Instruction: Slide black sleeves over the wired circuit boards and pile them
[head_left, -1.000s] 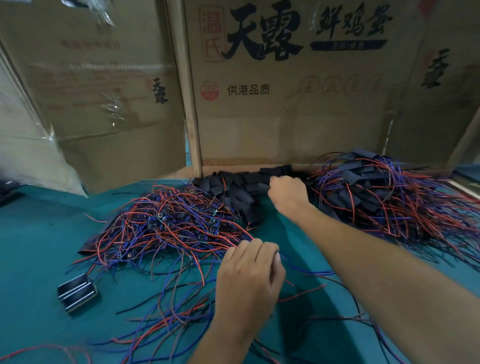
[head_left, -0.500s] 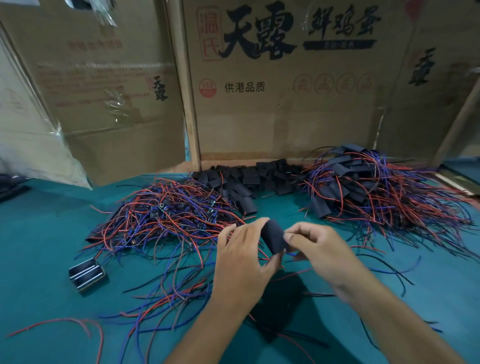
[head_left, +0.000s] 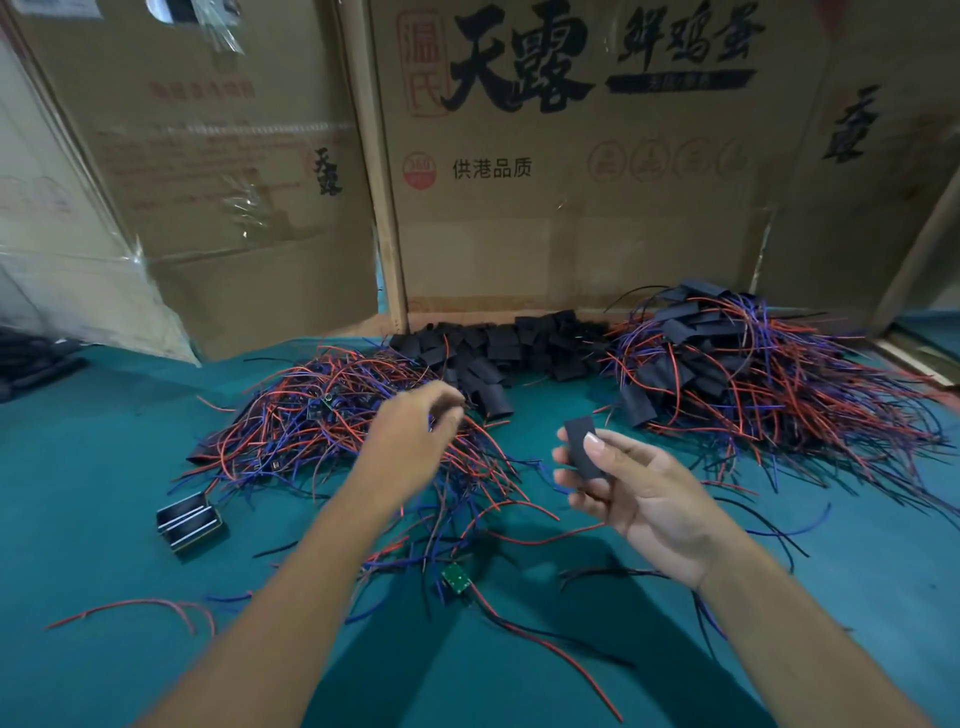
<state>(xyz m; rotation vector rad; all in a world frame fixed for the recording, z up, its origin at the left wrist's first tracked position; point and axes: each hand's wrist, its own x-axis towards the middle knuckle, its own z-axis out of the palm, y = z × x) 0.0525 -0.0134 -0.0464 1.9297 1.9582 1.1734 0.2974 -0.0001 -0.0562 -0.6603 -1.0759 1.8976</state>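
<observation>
Item: black sleeve (head_left: 584, 448), flat tube, held mid-frame right of centre above the teal surface (head_left: 104, 467). Right hand (head_left: 639, 499) palm up, grip = thumb pressing sleeve down onto the fingers, pinching it. Long axis runs roughly top-to-bottom of frame w/ slight lean, upper end toward the cardboard wall, lower end into the palm; open mouth not clearly shown, prob. the upper end. Left hand (head_left: 410, 441) over the loose wired-board tangle (head_left: 322, 415) at centre-left, fingers curled and blurred; cannot tell if it pinches a wire or board. Stock: spare sleeves heap (head_left: 498, 348) at upper centre; finished pile (head_left: 753, 374) at upper right; one green board (head_left: 455, 578) w/ leads lying alone at lower centre. Risks (judgement): wires are knotted, so pulling one board may drag several along or snag; sleeve is pressed flat, so board corners or leads could catch at the mouth unless it's squeezed open; light pinch may let the sleeve slip
</observation>
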